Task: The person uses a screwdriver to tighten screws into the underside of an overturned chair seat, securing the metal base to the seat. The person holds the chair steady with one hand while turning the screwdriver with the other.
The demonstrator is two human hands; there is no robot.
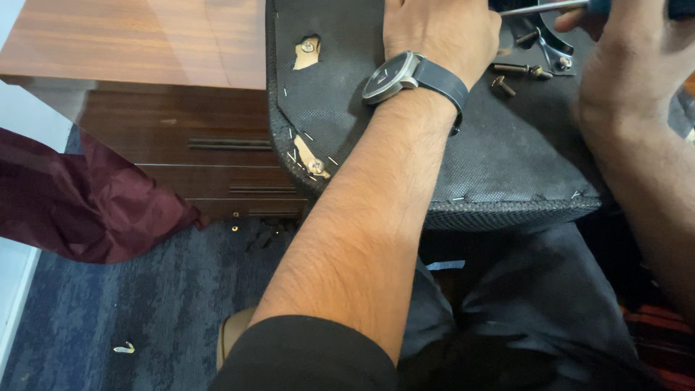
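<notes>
An upturned chair seat (499,159), covered in stapled black fabric, rests on my lap and against a wooden cabinet. My left hand (438,32), with a dark wristwatch (405,76) on the wrist, lies flat on the seat's underside with its fingers out of frame. At the top right my right hand (626,43) grips a screwdriver (550,7) with a metal shaft that points left toward a metal bracket (554,51). Loose bolts (517,70) lie on the fabric beside the bracket.
A wooden drawer cabinet (174,108) stands at the left, under the seat's edge. Dark red cloth (87,203) lies on the blue carpet (130,304). Screws (316,166) sit in torn spots of the seat fabric. A small metal clip (124,349) lies on the carpet.
</notes>
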